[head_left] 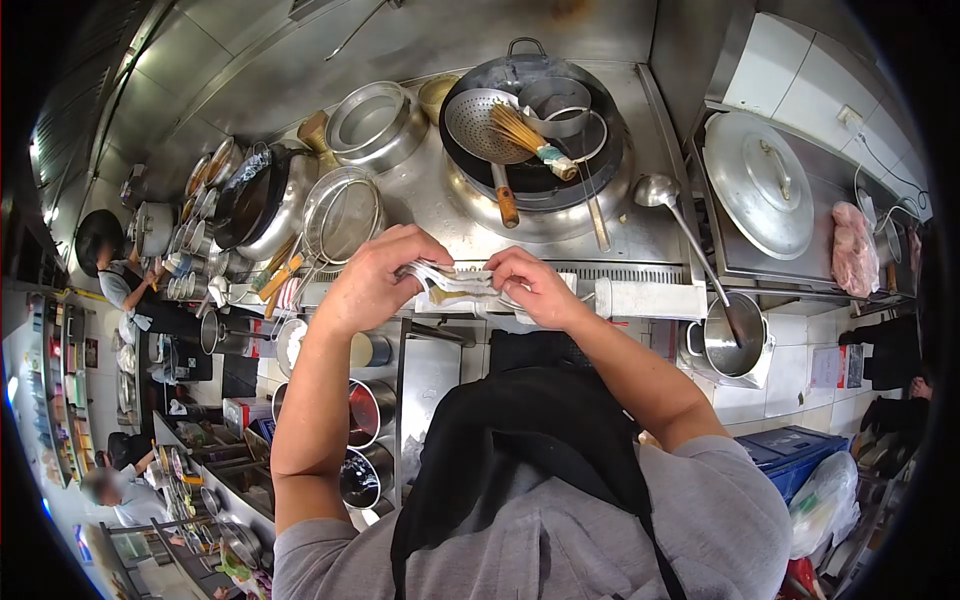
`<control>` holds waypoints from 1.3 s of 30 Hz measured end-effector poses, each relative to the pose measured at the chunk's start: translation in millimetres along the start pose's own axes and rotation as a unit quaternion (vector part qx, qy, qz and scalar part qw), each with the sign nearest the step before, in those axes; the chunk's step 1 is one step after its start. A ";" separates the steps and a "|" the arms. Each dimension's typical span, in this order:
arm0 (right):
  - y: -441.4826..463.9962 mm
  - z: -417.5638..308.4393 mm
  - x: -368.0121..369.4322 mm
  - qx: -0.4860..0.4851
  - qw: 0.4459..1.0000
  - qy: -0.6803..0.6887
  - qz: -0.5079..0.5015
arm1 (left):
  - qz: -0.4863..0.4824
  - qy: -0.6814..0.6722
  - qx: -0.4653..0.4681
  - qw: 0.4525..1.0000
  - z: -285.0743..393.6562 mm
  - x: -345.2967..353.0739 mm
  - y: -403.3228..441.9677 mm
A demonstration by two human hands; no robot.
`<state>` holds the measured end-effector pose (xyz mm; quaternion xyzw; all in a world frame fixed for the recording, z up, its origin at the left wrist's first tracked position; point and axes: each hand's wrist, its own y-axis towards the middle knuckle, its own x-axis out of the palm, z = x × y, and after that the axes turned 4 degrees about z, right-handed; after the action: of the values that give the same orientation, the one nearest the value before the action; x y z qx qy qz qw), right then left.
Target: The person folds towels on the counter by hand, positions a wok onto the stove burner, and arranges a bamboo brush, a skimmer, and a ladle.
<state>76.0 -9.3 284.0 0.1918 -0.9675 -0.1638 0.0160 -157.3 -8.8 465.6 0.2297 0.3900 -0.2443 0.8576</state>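
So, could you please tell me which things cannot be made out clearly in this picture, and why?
All in the head view:
Folded cloth: inner layers hidden by its own folds, the left hand and the right hand.
Wok: bottom mostly hidden by the strainer, pot and brush.
Person at the right: partly cut off by the dark edge.
Goods at the far left: too small and blurred to identify.

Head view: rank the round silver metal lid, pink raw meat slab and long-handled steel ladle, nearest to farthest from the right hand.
1. Steel ladle, right of the hand.
2. Metal lid, farther right.
3. Meat slab, right of the lid.
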 end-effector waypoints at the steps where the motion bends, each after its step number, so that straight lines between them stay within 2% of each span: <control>1: 1.3 0.5 -0.4 -0.016 1.000 -0.025 -0.009 | -0.005 -0.003 0.001 1.000 1.1 0.1 0.4; 6: 3.0 -2.2 7.7 -0.073 0.995 -0.072 0.002 | 0.005 -0.005 0.000 1.000 5.8 -3.1 -0.8; 8: 3.4 -2.0 10.6 -0.063 0.994 -0.078 0.050 | 0.004 -0.007 -0.003 1.000 8.7 -4.0 -1.1; 12: 5.7 -3.7 12.2 -0.054 0.993 -0.068 0.079 | -0.009 0.010 0.010 1.000 14.9 -1.7 -1.8; 15: 4.9 -14.2 18.0 0.001 0.992 -0.052 0.112 | -0.001 0.023 0.009 1.000 14.6 1.6 -0.2; 17: 5.5 -14.3 19.9 -0.034 0.982 -0.143 0.121 | 0.005 0.036 0.010 0.999 12.1 3.2 0.7; 20: 5.5 -7.5 24.0 -0.006 0.981 -0.144 0.128 | 0.011 0.031 0.017 0.999 4.2 7.3 1.0; 24: 1.4 -5.0 28.2 0.026 0.987 -0.098 0.124 | 0.026 0.002 -0.062 0.998 -1.1 7.3 3.4; 25: -0.7 5.6 28.3 -0.004 0.988 -0.098 0.117 | 0.017 -0.004 -0.097 0.995 -1.7 6.5 4.6; 30: -6.4 24.3 30.2 -0.079 0.987 -0.113 0.088 | 0.008 -0.007 -0.107 0.994 -7.2 14.7 4.6; 32: -5.3 26.6 31.3 0.078 0.997 -0.014 0.008 | 0.006 -0.005 -0.052 0.999 -5.8 20.1 3.0; 35: -0.4 21.1 30.4 0.061 0.993 -0.093 0.028 | -0.020 0.018 -0.008 1.000 3.1 28.5 2.3; 39: 3.4 7.3 25.9 0.070 0.989 -0.122 0.039 | -0.016 0.036 0.032 0.999 14.0 36.7 -0.7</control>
<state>50.0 -13.8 277.3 0.1328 -0.9782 -0.1167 -0.1088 -128.8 -26.3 445.0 0.2596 0.4163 -0.2619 0.8311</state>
